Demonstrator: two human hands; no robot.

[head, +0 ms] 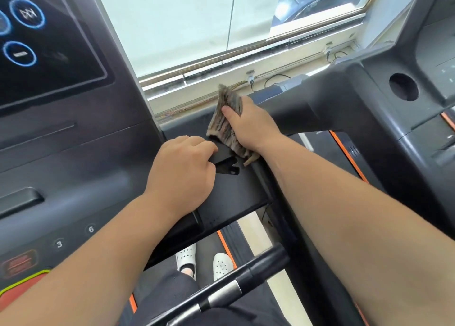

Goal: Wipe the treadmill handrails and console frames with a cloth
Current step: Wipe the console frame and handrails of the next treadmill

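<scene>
Your right hand [251, 126] grips the cloth [227, 119], thumb laid across its front and fingers curled behind it. It presses the bunched fabric onto the far end of the black frame arm [236, 195], just above the middle of the picture. Your left hand [184, 168] sits just left of the cloth, fingers curled over the arm's near edge and holding it; the two hands are close but apart.

You look to be partway through, working the frame arm that runs right from the console [61, 128]. The cloth covers only the arm's far end. The broad flat stretch below your left hand shows faint specks, so I judge it not yet wiped. Nothing shows whether the console surround on the left has been done. The same goes for the grip bar [246, 279] at lower centre and the neighbouring treadmill [394, 104] at right. Count those as left.
</scene>
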